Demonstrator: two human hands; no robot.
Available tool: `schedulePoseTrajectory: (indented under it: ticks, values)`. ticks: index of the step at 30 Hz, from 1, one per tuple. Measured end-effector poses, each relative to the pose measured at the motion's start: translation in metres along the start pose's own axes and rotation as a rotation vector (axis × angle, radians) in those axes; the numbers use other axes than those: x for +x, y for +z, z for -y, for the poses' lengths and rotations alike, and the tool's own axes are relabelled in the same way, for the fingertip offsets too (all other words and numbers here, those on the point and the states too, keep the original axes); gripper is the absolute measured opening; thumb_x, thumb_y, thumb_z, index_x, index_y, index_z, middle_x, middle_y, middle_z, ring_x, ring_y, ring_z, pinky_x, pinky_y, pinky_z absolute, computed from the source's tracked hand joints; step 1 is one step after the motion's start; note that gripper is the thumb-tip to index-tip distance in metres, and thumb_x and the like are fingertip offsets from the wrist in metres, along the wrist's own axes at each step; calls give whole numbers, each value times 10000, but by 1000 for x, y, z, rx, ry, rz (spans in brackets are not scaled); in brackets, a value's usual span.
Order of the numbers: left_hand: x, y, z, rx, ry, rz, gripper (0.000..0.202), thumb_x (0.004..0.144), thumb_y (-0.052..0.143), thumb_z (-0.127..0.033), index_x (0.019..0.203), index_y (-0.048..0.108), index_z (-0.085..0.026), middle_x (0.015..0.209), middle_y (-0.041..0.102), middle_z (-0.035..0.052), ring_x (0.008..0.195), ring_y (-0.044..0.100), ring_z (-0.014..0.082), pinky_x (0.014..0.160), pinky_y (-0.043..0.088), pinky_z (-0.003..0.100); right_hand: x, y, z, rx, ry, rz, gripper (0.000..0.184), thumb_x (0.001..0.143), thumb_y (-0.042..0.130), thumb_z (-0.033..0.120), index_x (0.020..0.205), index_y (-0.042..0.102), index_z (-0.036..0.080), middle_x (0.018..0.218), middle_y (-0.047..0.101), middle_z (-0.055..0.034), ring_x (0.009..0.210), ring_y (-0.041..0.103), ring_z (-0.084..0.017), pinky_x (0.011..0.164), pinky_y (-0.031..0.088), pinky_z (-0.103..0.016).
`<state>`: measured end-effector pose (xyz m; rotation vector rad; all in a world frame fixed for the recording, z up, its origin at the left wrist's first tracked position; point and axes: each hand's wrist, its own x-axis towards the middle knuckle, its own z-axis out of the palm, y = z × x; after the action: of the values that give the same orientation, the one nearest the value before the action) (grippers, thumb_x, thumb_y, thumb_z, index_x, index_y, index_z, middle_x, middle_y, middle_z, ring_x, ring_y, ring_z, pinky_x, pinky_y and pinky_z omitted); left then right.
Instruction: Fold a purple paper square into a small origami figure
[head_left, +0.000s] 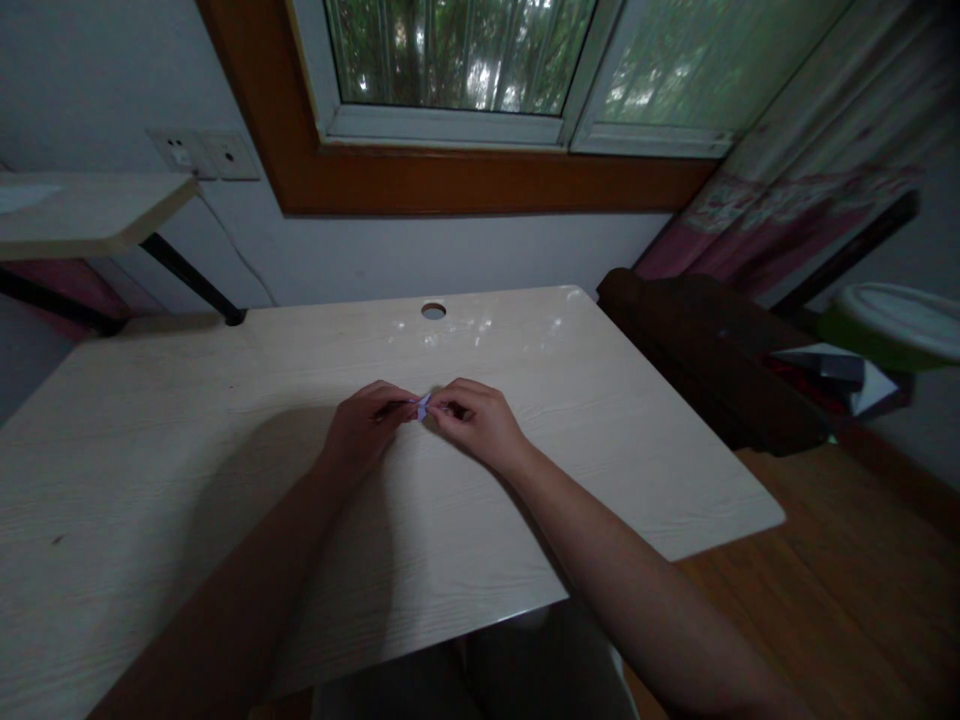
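Observation:
A small pale lilac piece of folded paper [424, 406] sits between my two hands, just above the middle of the light wooden desk [225, 450]. My left hand [367, 420] pinches its left side with curled fingers. My right hand [476, 418] pinches its right side, fingers closed. Most of the paper is hidden by my fingertips.
A round cable hole [433, 311] lies at the desk's far edge below the window [457, 60]. A dark chair [712, 350] stands to the right, with a green-and-white container [896, 325] beyond it. A raised shelf [82, 210] is at the left. Wall sockets [202, 155] are behind it.

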<state>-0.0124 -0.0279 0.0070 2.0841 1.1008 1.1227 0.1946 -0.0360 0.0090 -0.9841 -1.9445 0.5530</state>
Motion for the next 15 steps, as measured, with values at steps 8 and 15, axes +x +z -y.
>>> schedulePoseTrajectory:
  ticks: [8, 15]
  values:
    - [0, 1, -5, 23, 9, 29, 115, 886, 631, -285, 847, 718, -220, 839, 693, 23, 792, 634, 149, 719, 483, 252, 0, 0, -1, -10, -56, 10, 116, 893, 626, 283, 922, 718, 219, 817, 663, -42, 745, 596, -152, 681, 472, -275]
    - [-1, 2, -4, 46, 33, 31, 112, 890, 627, -288, 853, 717, -233, 854, 708, 21, 799, 646, 153, 736, 493, 258, 0, 1, -3, -52, -111, -20, 91, 870, 649, 263, 904, 725, 226, 831, 638, -46, 814, 593, -174, 723, 479, -300]
